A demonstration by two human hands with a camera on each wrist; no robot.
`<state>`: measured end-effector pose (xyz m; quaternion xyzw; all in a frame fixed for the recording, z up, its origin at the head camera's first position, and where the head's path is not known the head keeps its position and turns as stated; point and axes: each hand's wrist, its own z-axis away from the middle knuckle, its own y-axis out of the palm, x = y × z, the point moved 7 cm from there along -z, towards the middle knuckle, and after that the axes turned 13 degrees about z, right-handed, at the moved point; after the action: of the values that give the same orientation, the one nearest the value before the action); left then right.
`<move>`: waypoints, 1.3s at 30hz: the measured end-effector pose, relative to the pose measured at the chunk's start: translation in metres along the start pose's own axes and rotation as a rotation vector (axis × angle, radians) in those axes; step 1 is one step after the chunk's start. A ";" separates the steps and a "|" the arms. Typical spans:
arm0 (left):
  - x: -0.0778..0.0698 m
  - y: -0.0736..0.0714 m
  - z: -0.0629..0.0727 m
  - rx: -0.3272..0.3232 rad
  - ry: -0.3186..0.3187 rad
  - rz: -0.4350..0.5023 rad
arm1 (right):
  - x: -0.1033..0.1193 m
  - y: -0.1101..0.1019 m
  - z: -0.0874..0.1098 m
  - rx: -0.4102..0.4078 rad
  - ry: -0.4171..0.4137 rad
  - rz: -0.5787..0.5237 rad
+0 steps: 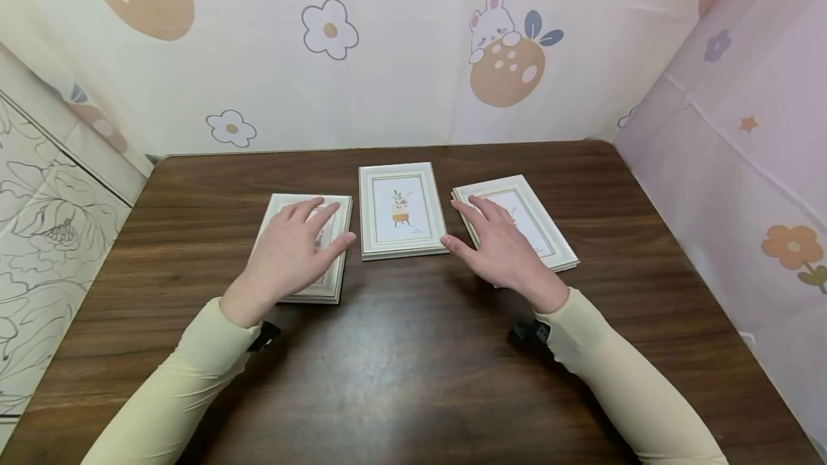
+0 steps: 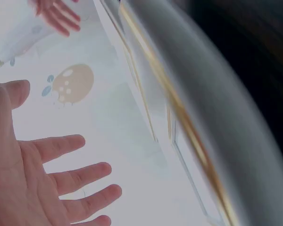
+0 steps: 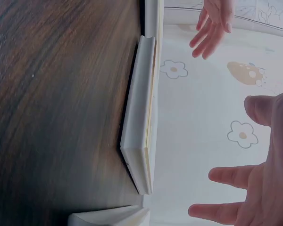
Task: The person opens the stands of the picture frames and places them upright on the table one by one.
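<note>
We see middle picture frame [image 1: 402,208] near far edge of table [image 1: 388,379], left frame [image 1: 329,232] toward left edge, right frame [image 1: 538,224], askew, toward right edge. Left hand [image 1: 287,250] hovers over left frame, right hand [image 1: 502,247] over right; fingers spread apart.

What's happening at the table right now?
A person is holding both hands, fingers spread, above picture frames on a dark wooden table. The left hand is over the left frame, the right hand over the right frame; neither is gripping anything. The middle frame, showing a potted plant, lies between them. All three lie flat, picture side up, the right one turned at an angle.
</note>
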<state>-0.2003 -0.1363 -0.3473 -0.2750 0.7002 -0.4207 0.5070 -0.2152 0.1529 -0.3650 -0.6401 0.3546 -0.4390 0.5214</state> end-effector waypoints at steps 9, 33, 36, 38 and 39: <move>0.028 -0.023 0.005 0.008 -0.056 0.070 | 0.001 0.001 -0.002 0.005 -0.011 -0.078; 0.119 -0.055 -0.003 0.026 -0.210 0.240 | 0.004 0.007 0.004 0.126 0.016 -0.448; 0.134 -0.054 -0.004 0.041 -0.225 0.254 | 0.004 0.008 0.004 0.132 0.010 -0.453; 0.143 -0.052 -0.006 0.057 -0.236 0.268 | 0.005 0.008 0.003 0.131 0.007 -0.459; 0.148 -0.051 -0.007 0.066 -0.244 0.280 | 0.005 0.008 0.003 0.131 0.007 -0.461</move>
<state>-0.2582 -0.2792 -0.3728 -0.2074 0.6507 -0.3323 0.6505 -0.2102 0.1478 -0.3722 -0.6674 0.1716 -0.5706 0.4467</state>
